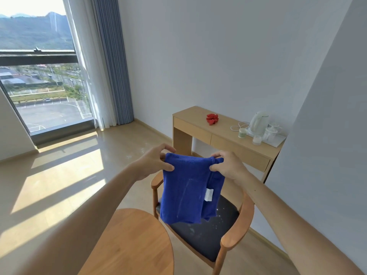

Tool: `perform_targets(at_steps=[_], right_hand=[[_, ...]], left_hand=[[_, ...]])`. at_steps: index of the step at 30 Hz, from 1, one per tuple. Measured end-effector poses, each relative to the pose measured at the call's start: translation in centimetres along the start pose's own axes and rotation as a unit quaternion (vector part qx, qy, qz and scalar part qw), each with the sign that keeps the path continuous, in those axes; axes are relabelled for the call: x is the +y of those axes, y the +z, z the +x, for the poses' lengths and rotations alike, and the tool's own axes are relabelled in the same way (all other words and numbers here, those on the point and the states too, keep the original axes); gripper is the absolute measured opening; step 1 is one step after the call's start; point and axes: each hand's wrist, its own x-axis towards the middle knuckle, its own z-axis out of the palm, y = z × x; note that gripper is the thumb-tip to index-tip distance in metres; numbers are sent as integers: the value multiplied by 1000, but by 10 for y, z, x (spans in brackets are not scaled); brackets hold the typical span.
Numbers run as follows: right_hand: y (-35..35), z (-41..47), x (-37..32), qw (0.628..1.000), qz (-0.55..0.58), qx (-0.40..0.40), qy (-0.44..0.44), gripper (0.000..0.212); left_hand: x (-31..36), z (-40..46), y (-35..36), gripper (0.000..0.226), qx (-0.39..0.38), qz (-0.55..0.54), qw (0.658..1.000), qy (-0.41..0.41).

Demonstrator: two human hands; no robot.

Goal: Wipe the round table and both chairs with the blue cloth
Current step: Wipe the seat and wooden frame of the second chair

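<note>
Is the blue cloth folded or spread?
Folded: the blue terry cloth hangs doubled in layers, pinched at its top edge by the left hand and right hand.

— What stands on the floor?

— A round table at the near edge, a chair just right of it, and a desk farther off against the wall.

— Anything on the table?

— Its visible top shows only bare wood.

— And the chair?

— Its dark seat carries pale specks.

— The desk?

— A red bundle lies near its left end. Toward the right stand a white kettle with its cord, a small tub near it, and clear glasses on a tray.

— The floor itself?

— Sunlight falls across it at left, below the window.
</note>
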Motion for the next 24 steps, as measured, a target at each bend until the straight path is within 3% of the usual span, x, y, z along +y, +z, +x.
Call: perform_targets(at_steps=[4,8,12,17,20,24], right_hand=[[-2,-3,0,998,-51,34,-7,30],[-4,-3,2,999,-24,3,-30,24],[-5,-5,-1,994,-56,-73,-66,47],[0,-9,-8,974,-192,19,-115,22],[0,-10,-11,977,-149,30,-147,12],[2,-9,-12,990,-90,27,-106,4]], left_hand=[[2,3,5,24,57,155,985,42],[0,5,3,18,78,179,979,64],[-6,7,2,23,74,191,976,69],[-9,8,7,26,59,241,965,90],[-10,9,9,15,97,296,947,84],[-3,7,6,11,85,304,945,81]])
